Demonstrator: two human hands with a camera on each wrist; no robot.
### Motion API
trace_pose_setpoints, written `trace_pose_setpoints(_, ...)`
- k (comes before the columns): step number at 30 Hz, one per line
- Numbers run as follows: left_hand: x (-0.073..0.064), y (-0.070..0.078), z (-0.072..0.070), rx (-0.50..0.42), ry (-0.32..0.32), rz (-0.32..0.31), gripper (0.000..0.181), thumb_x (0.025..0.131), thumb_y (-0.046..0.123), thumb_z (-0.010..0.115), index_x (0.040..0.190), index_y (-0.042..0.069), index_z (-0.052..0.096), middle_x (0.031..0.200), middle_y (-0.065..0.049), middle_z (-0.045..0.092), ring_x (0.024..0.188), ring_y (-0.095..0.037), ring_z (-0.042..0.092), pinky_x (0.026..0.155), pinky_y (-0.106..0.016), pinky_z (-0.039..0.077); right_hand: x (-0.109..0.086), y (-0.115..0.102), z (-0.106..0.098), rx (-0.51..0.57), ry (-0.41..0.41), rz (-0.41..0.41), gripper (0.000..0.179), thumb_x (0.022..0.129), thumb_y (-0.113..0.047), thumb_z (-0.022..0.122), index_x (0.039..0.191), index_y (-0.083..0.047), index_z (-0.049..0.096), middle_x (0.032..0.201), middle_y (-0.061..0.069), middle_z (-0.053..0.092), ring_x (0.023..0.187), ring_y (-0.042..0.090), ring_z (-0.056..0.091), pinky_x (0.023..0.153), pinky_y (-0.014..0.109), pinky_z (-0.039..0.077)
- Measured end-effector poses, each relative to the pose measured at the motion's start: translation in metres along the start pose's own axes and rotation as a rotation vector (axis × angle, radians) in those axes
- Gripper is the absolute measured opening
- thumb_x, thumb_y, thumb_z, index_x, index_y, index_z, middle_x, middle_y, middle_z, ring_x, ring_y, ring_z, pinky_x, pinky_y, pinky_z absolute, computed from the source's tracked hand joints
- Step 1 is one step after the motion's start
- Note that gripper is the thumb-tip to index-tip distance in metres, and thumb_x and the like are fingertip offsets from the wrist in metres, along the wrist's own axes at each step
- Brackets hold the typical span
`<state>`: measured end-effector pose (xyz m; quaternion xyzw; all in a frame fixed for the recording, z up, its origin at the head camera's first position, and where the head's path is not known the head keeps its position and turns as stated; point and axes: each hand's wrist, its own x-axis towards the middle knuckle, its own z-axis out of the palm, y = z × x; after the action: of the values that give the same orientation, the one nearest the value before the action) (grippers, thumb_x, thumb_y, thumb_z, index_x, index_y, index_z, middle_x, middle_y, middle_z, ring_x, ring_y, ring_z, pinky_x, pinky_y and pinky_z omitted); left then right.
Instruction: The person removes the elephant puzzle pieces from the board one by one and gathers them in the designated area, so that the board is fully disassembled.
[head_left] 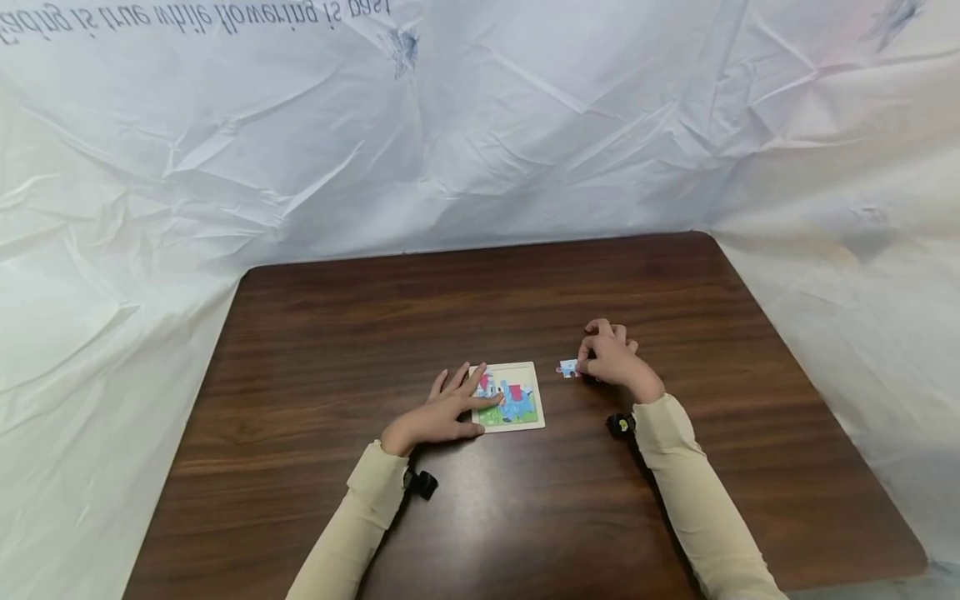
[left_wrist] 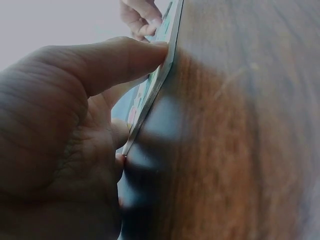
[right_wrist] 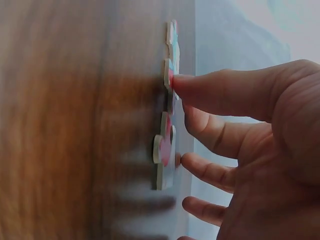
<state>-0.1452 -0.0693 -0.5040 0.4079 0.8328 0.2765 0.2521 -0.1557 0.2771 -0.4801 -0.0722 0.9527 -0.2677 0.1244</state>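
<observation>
Right hand (head_left: pixel 613 360): pinching jigsaw piece (head_left: pixel 567 367) | Left hand (head_left: pixel 444 412): spread on puzzle tray (head_left: pixel 517 366) | Handling: likely light, stiff; hold edgewise

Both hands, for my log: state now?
Left hand: open, resting on square pale-framed jigsaw board.
Right hand: touching a flat blue-and-pink jigsaw piece; grip cannot be told.

I've got a slim bare lane of tabletop (head_left: pixel 337 325) between the puzzle board (head_left: pixel 539 408) and the puzzle piece (head_left: pixel 567 368). To its left, the left hand (head_left: pixel 442 411) spreads across the board, blocking that side; to its right, the right hand (head_left: pixel 617 360) crowds over the pieces. Beyond both I see wide room, up to the white sheet (head_left: pixel 465 158) walling the far edge. Nearer, there's a broad gap between the sleeves (head_left: pixel 697 500).
</observation>
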Motion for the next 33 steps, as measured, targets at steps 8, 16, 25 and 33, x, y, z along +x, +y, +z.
trace_pose_setpoints(8,-0.005,-0.001,-0.001,0.009,0.009,-0.015,0.056,0.102,0.028,0.062,0.155,0.019,0.043,0.169,-0.013,-0.004,0.153,-0.036,-0.014,0.116,-0.061,-0.012,0.002,-0.009,0.004,-0.024,0.005,0.007,0.022,0.092,-0.010,0.069,0.071,-0.013,0.063,0.149,0.028,0.032,0.134,0.059,0.014,0.090,0.069,0.019)
trace_pose_setpoints(16,-0.004,-0.002,0.000,0.013,0.014,-0.021,0.057,0.103,0.029,0.061,0.156,0.021,0.042,0.169,-0.011,-0.005,0.153,-0.034,-0.014,0.116,-0.059,-0.013,0.002,-0.015,0.003,-0.104,0.031,0.057,0.024,0.090,-0.012,0.071,0.069,-0.013,0.060,0.145,0.028,0.038,0.135,0.057,0.018,0.096,0.075,0.013)
trace_pose_setpoints(25,-0.005,-0.004,-0.002,0.020,0.018,-0.026,0.056,0.103,0.030,0.061,0.155,0.022,0.043,0.169,-0.010,-0.004,0.153,-0.033,-0.015,0.117,-0.058,-0.013,0.000,-0.021,0.000,-0.128,0.032,0.071,0.023,0.093,-0.017,0.070,0.072,-0.012,0.063,0.143,0.030,0.039,0.136,0.056,0.017,0.098,0.076,0.011)
trace_pose_setpoints(33,0.001,-0.004,-0.002,0.025,0.001,-0.013,0.057,0.102,0.031,0.062,0.155,0.023,0.043,0.169,-0.011,-0.006,0.153,-0.033,-0.014,0.117,-0.058,-0.012,-0.002,-0.043,0.003,-0.009,0.156,-0.048,0.017,0.098,-0.018,0.066,0.083,-0.010,0.065,0.141,0.030,0.041,0.134,0.056,0.020,0.095,0.076,0.013)
